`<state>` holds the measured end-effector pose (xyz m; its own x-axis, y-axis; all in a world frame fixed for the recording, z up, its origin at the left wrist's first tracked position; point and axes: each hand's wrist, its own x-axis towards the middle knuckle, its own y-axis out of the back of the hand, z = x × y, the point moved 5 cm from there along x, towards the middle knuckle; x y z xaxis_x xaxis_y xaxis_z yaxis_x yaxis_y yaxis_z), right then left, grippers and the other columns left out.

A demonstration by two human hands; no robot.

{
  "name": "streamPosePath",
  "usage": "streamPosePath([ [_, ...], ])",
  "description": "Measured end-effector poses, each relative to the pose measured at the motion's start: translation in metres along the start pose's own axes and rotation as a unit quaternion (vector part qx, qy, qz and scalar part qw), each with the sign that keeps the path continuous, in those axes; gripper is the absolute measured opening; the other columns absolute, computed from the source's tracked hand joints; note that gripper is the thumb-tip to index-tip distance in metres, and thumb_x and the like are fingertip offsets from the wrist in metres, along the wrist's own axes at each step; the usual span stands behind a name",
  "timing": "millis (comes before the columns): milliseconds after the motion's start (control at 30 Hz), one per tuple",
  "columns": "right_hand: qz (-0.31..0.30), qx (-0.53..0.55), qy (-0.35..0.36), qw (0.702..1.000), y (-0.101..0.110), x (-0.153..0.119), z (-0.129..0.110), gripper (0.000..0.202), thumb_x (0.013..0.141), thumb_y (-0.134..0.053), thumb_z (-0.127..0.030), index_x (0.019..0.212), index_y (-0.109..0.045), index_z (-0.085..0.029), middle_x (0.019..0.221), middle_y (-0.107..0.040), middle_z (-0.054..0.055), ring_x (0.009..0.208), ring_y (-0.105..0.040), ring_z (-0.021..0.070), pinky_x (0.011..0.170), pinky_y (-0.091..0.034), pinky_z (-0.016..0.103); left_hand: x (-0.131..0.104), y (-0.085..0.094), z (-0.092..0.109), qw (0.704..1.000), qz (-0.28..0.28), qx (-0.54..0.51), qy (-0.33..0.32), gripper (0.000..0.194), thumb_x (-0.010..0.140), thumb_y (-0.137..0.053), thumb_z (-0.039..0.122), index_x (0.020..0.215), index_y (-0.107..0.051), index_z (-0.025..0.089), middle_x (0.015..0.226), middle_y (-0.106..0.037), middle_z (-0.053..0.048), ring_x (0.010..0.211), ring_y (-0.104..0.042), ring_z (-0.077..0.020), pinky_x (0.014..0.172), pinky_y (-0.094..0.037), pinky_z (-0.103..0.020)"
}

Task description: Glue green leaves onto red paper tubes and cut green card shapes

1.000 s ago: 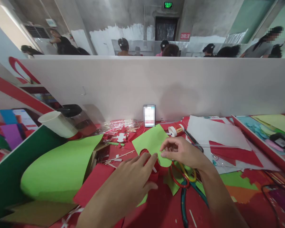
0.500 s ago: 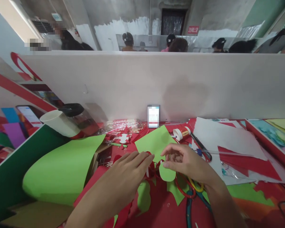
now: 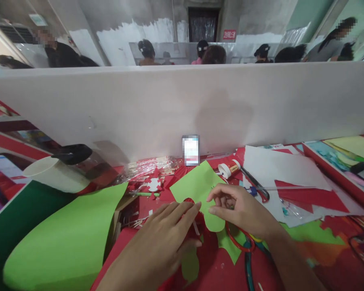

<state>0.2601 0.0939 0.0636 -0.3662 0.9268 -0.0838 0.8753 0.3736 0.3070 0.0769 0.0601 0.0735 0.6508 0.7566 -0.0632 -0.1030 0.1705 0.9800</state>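
My left hand [image 3: 169,230] reaches in from the lower left, its fingers stretched out and the thumb apart below them. Just beyond its fingertips shows a bit of red material [image 3: 188,200], and a thin white strip [image 3: 196,227] lies beside them. My right hand [image 3: 240,206] is curled, thumb near the bent fingers; what it holds, if anything, is hidden. Its thumb overlaps a rounded green paper cutout [image 3: 214,223]; whether they touch is unclear. Behind both hands lies a light green sheet [image 3: 189,184]. A green leaf-like cutout [image 3: 190,264] lies under my left hand.
Teal scissors [image 3: 249,266] and a red ring handle [image 3: 239,244] lie near my right wrist. Farther back are a small white tub [image 3: 229,169], a utility knife [image 3: 256,185] and a phone [image 3: 191,149] against the partition [image 3: 151,109]. A curled green sheet [image 3: 63,234] stands left.
My left hand has shifted slightly right and down, and its thumb now shows. The red loops seen between the hands are mostly hidden now. The camera view has turned a little to the right.
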Motion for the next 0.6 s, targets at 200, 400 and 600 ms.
streamPosePath([
  [200,-0.003,0.034,0.024,0.999,0.005,0.002,0.005,0.013,0.086,-0.075,-0.029,0.096,-0.069,-0.024,0.075,-0.051,-0.005,0.068,-0.048,0.0115,0.061,-0.040,0.024,-0.001,-0.001,0.007,0.999,0.025,0.029,-0.004,0.053,0.098,-0.057,0.036,0.149,-0.044,0.023,0.147,-0.056,-0.007,0.128,-0.058,-0.0306,0.105,-0.049,-0.047],
  [400,-0.009,0.050,0.060,0.997,0.005,0.006,0.008,0.014,0.086,-0.074,-0.029,0.097,-0.069,-0.022,0.080,-0.054,-0.003,0.072,-0.051,0.0123,0.065,-0.042,0.025,-0.002,-0.001,0.010,0.998,0.034,0.043,0.009,0.049,0.097,-0.059,0.033,0.144,-0.049,0.023,0.142,-0.061,-0.008,0.119,-0.063,-0.0292,0.100,-0.049,-0.045],
  [600,-0.050,0.052,0.077,0.994,-0.004,0.011,0.011,0.015,0.088,-0.072,-0.030,0.099,-0.068,-0.022,0.073,-0.052,-0.005,0.067,-0.049,0.0114,0.062,-0.040,0.024,-0.004,0.002,0.016,0.998,0.059,0.019,0.003,0.055,0.095,-0.062,0.038,0.146,-0.044,0.027,0.140,-0.061,-0.006,0.119,-0.062,-0.0281,0.100,-0.048,-0.043],
])
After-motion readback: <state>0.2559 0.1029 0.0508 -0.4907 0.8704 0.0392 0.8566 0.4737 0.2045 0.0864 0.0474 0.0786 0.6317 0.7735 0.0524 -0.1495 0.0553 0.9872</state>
